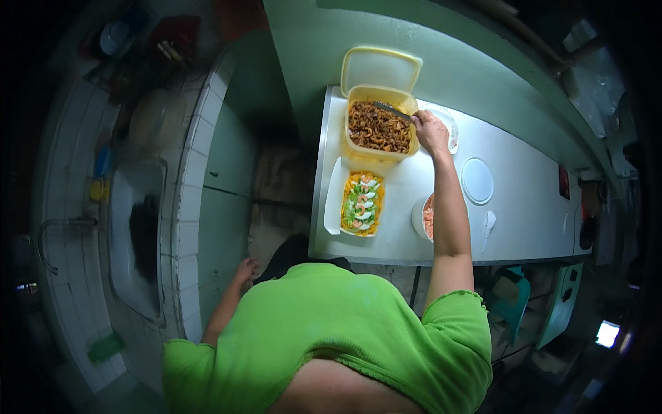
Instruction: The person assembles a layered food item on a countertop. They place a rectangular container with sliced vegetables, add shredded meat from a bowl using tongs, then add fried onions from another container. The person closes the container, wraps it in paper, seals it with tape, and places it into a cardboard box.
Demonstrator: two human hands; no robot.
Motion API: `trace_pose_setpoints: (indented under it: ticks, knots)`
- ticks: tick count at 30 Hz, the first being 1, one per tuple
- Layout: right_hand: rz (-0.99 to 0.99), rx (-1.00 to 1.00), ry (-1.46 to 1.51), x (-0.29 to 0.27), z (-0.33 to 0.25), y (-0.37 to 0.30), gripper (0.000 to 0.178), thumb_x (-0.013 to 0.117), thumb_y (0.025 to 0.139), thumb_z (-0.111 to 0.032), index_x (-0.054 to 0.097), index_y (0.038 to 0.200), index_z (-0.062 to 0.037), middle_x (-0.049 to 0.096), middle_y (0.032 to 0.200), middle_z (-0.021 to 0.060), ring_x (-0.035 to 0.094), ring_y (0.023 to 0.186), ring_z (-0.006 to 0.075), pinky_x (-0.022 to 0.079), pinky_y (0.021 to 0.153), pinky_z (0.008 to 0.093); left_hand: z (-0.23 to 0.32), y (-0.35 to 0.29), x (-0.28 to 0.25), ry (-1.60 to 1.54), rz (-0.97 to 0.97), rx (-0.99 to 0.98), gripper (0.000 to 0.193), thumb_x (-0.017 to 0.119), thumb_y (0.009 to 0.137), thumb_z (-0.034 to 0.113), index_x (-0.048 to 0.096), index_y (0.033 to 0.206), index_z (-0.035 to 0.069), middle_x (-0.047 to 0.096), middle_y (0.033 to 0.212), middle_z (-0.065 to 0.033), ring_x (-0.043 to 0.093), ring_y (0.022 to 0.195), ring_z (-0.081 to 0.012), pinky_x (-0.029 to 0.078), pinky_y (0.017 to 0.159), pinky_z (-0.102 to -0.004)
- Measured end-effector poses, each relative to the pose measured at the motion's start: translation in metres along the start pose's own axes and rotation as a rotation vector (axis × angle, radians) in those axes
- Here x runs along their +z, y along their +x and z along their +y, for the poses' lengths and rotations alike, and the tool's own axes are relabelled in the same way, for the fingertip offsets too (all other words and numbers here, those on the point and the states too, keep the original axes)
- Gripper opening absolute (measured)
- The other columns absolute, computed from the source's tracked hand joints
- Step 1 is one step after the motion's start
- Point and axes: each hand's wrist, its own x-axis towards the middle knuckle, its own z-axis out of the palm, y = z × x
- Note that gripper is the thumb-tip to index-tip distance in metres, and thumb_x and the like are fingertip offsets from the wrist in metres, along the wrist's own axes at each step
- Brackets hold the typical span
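Note:
My right hand point(431, 131) is closed round the handle end of a long, flat metal utensil point(393, 110); its tip reaches over the tub's contents, and its exact kind is unclear. Dark brown chopped filling point(378, 130) lies in this yellowish plastic tub point(381, 153), whose lid point(381, 71) stands raised behind it. In front of the tub, a white box point(334, 207) holds orange-sauced food point(362, 204) topped with greens, egg pieces and shrimp. My left hand point(246, 269) hangs low by my side, fingers loosely bent, with nothing visible in it.
Partly under my right forearm stands a round white tub point(418, 219) of pinkish food. A round lid point(477, 181) and a small white utensil point(489, 224) lie on the table point(531, 200). Behind my right hand is a plate point(452, 131). A tiled sink counter point(138, 234) runs along the left.

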Motion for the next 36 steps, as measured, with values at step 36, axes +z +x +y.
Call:
trace_pose_setpoints:
  ticks: [36]
  knots:
    - [-0.009, -0.056, -0.26, 0.035, -0.026, 0.001, 0.019, 0.059, 0.089, -0.026, 0.063, 0.091, -0.0069, 0.062, 0.096, 0.0139, 0.066, 0.082, 0.0349, 0.052, 0.069, 0.0483, 0.041, 0.025, -0.015, -0.028, -0.039, -0.016, 0.034, 0.05, 0.096, 0.029, 0.054, 0.128, 0.017, 0.063, 0.1, -0.0002, 0.057, 0.071, -0.0137, 0.043, 0.058, -0.0303]
